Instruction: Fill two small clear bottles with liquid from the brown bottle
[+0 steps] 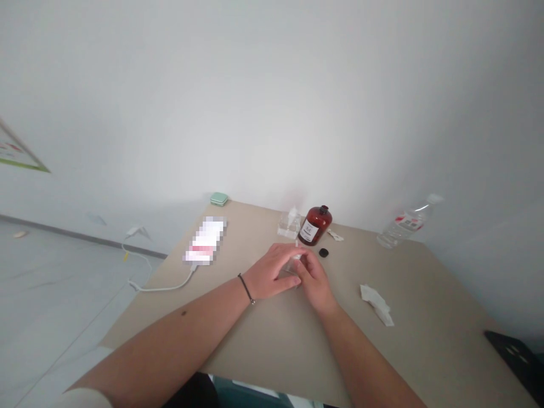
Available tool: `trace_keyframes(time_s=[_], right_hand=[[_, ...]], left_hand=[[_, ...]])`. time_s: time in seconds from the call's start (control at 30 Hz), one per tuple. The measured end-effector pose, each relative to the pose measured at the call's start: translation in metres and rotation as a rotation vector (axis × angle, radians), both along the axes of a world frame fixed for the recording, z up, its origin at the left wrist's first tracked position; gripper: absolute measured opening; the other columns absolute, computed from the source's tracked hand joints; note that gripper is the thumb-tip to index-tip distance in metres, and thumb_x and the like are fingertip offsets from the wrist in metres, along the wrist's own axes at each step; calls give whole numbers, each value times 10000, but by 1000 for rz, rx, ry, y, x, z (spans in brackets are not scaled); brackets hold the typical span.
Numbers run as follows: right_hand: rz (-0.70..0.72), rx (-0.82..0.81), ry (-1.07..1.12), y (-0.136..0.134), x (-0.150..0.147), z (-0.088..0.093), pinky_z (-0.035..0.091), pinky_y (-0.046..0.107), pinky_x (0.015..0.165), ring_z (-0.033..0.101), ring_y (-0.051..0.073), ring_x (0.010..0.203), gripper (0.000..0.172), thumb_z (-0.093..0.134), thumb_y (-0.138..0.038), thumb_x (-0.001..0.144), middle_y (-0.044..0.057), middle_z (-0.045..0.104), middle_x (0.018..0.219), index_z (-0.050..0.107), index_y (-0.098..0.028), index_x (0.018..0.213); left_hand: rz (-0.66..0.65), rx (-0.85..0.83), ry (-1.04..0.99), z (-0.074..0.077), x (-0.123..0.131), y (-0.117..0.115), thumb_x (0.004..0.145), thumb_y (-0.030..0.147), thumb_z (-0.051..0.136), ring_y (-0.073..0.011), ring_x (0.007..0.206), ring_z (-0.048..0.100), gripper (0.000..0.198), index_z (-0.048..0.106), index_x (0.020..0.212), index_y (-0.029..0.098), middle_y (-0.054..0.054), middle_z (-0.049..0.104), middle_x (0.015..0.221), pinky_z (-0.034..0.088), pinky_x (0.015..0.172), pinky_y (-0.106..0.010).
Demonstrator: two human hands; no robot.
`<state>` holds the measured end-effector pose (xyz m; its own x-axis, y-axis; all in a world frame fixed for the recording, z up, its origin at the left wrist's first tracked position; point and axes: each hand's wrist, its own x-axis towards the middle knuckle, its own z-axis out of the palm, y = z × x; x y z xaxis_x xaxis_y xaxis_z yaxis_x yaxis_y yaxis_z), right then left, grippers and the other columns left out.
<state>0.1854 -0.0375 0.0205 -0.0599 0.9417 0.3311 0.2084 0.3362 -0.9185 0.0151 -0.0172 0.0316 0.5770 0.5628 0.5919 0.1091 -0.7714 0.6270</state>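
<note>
My left hand (275, 273) and my right hand (315, 279) meet over the table, their fingers closed around a small clear container (291, 264). Most of the container is hidden by my fingers, and its exact kind does not show. A thin pale piece sticks up at its top by my fingertips. Just beyond my hands stands a brown bottle (315, 225) with a white label and an open neck. A black cap (323, 253) lies beside it. Left of the bottle is a clear square holder (289, 225) with something white on top.
On the left of the table (255, 340) lies a phone (207, 241) with a white cable (165, 289). A green case (219, 199) sits at the far corner. To the right are a crumpled tissue (377, 304), a water bottle (406, 222) and a black object (516, 357).
</note>
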Motion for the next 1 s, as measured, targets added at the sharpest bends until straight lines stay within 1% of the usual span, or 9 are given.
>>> trace_keyframes(time_s=[0.13,0.27,0.33,0.4,0.53,0.73,0.87,1.0], right_hand=[[-17,-16,5,1,-2,1,457,455,1004,614,265,1093,386,669,-480,826,83,663,1149,593,-234,1113],[14,14,-1,0,-1,1,451,448,1015,610,252,1106,329,596,-472,891,83,666,1161,593,-236,1120],[38,18,13,-1,1,0,443,447,1028,603,253,1134,332,553,-480,917,82,664,1191,589,-244,1148],[37,8,35,-1,2,0,441,448,1034,599,259,1153,354,547,-499,914,80,661,1212,588,-253,1166],[28,4,43,1,2,-1,437,455,1039,600,273,1157,407,627,-516,859,90,657,1219,590,-247,1162],[17,4,22,-1,3,-2,409,451,1072,580,258,1194,370,516,-511,931,83,651,1246,588,-252,1185],[47,17,35,-1,5,-3,425,460,1057,589,272,1184,428,600,-521,879,95,641,1261,573,-244,1203],[5,4,24,-1,6,-4,415,458,1065,586,260,1182,361,502,-511,940,84,658,1233,598,-250,1170]], left_hand=[[-4,-22,21,-1,1,-1,893,448,597,-301,1335,448,616,384,1436,248,-135,525,1413,308,1134,-471],[1,-30,31,-4,2,0,873,459,616,-315,1360,419,659,363,1448,258,-136,498,1440,285,1144,-486],[1,-23,34,-6,3,0,874,446,617,-315,1370,409,670,344,1456,256,-137,492,1445,276,1149,-486],[6,-18,35,-7,3,0,875,430,620,-311,1374,401,675,332,1461,260,-135,483,1453,277,1150,-484],[15,-11,28,-8,3,-1,873,406,634,-295,1370,397,676,327,1459,267,-126,457,1472,293,1145,-467],[-6,23,27,-7,4,-1,889,398,614,-290,1372,409,664,310,1462,257,-132,471,1466,277,1151,-468],[7,16,41,-7,3,-1,870,390,635,-303,1376,400,676,325,1456,257,-132,467,1468,285,1148,-476],[-7,44,46,-7,3,0,863,352,638,-298,1371,407,680,320,1455,249,-129,483,1453,284,1151,-474]])
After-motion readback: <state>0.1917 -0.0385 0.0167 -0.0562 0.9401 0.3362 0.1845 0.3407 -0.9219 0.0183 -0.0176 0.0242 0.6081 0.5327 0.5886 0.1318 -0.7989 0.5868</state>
